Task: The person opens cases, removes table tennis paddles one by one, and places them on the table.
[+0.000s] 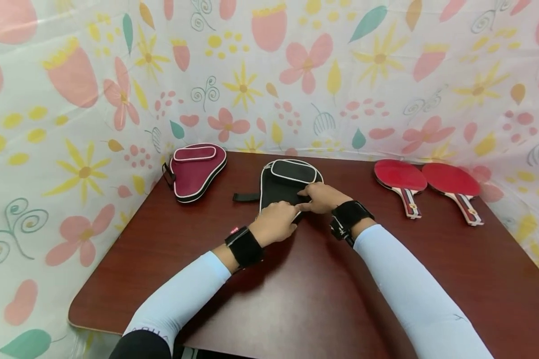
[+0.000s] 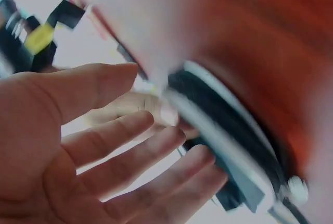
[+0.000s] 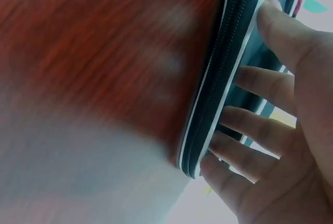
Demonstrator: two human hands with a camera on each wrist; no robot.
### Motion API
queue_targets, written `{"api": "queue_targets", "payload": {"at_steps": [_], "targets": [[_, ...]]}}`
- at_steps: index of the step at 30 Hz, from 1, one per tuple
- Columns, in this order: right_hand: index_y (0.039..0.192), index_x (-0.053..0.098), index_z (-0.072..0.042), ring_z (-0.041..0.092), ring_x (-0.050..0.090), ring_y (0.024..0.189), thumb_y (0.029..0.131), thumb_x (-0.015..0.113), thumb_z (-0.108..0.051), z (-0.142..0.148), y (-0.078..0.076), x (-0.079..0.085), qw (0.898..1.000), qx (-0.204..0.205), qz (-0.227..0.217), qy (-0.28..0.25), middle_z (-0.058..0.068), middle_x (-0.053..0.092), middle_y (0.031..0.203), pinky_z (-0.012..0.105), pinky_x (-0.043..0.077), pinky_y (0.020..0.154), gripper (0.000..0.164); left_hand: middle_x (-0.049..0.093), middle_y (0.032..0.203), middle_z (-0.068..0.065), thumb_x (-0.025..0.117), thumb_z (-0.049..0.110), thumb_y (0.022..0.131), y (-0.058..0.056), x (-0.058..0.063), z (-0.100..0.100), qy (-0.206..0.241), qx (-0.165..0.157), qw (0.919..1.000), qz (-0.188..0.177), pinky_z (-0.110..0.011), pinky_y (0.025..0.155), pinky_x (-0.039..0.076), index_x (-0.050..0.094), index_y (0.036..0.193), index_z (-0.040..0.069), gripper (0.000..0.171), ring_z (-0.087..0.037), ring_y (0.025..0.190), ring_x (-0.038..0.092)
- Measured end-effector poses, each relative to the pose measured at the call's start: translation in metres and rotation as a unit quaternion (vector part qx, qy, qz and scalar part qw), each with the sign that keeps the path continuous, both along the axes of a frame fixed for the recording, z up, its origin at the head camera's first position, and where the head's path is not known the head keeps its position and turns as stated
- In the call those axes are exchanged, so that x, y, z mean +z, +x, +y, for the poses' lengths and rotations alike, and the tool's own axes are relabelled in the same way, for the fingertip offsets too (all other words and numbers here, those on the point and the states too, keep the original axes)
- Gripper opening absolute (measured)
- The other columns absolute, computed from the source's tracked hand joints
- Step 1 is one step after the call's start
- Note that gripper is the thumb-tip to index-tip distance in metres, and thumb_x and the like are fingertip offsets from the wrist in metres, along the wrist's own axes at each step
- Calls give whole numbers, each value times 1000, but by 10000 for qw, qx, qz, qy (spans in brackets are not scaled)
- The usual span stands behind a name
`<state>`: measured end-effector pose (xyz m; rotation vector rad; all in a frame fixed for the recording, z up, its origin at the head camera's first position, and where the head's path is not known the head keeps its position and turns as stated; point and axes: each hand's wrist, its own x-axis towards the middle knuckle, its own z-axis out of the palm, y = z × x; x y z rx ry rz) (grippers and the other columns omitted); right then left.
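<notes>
A black table tennis paddle case [image 1: 278, 191] with white piping lies on the table, its rounded, pocketed end toward the back wall. A dark strap [image 1: 246, 197] sticks out from its left side. My left hand [image 1: 276, 222] is at the near, narrow end of the case; in the left wrist view its fingers [image 2: 161, 148] are loosely extended beside the case edge. My right hand [image 1: 321, 198] rests over the right side. Seen from the right wrist, its spread fingers [image 3: 260, 125] lie along the case, whose zipper [image 3: 221, 62] runs along the side wall.
A maroon paddle case [image 1: 193, 177] with white piping lies at the back left of the brown table [image 1: 323, 289]. Two red paddles [image 1: 400, 175] lie side by side at the back right, handles toward me. A flower-patterned cloth [image 1: 242, 60] hangs behind and beside the table.
</notes>
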<state>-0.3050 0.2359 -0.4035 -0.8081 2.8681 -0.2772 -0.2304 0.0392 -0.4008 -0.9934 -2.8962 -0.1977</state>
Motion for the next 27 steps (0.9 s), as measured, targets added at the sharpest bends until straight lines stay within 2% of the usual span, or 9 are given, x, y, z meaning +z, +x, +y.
{"api": "queue_targets", "payload": {"at_steps": [3, 6, 9, 12, 15, 18, 22, 27], "targets": [[140, 61, 1, 39, 54, 131, 99, 68, -39, 2, 2, -3, 10000, 16, 18, -52, 22, 60, 139, 54, 43, 107, 58, 70, 114, -6, 72, 26, 96, -6, 7, -19, 151, 209, 9996, -107, -46, 80, 58, 73, 124, 12, 31, -28, 102, 69], [141, 60, 2, 40, 53, 132, 100, 67, -40, 1, 4, -5, 10000, 6, 2, -89, 23, 59, 139, 55, 42, 108, 59, 71, 116, -8, 73, 28, 96, -17, 12, -43, 297, 560, 9980, -72, -49, 83, 57, 74, 123, 13, 31, -30, 106, 68], [141, 59, 2, 40, 53, 132, 101, 66, -39, 1, 5, -5, 9999, -7, -19, -136, 24, 59, 139, 55, 42, 108, 58, 70, 115, -10, 72, 28, 95, -37, 15, -74, 398, 1091, 9932, 25, -52, 82, 56, 73, 122, 12, 31, -33, 107, 67], [141, 58, 3, 41, 52, 132, 101, 65, -38, 1, 5, -7, 9998, 11, 0, -186, 25, 58, 139, 55, 42, 108, 58, 67, 114, -16, 72, 26, 94, -64, 14, -109, 532, 1686, 9839, 247, -56, 81, 55, 73, 119, 9, 31, -39, 107, 64], [141, 58, 4, 42, 52, 131, 101, 65, -38, 5, 4, -4, 9998, 31, 11, -206, 26, 58, 139, 56, 42, 108, 58, 63, 124, -22, 71, 26, 93, -87, 13, -138, 576, 2210, 9729, 376, -60, 86, 53, 68, 127, 4, 40, -46, 112, 59], [140, 59, 5, 42, 53, 131, 101, 66, -37, 7, 4, -2, 9998, -52, -3, -195, 24, 60, 138, 56, 43, 107, 58, 57, 132, -25, 71, 29, 94, -104, 9, -160, 613, 2558, 9644, 273, -64, 91, 49, 63, 134, 2, 49, -50, 116, 54], [140, 59, 4, 41, 52, 134, 100, 68, -36, 6, 5, 1, 9995, -245, -120, -183, 22, 61, 140, 55, 42, 108, 58, 53, 139, -24, 69, 30, 96, -117, 2, -180, 811, 2736, 9584, -38, -69, 94, 45, 60, 140, 5, 51, -51, 121, 49], [141, 59, 4, 41, 50, 135, 100, 67, -37, -1, 6, 0, 9995, -143, -249, -149, 23, 59, 141, 55, 41, 109, 58, 52, 142, -25, 67, 30, 97, -120, -4, -196, 789, 2874, 9542, -265, -70, 92, 46, 58, 145, 8, 54, -52, 120, 49]]}}
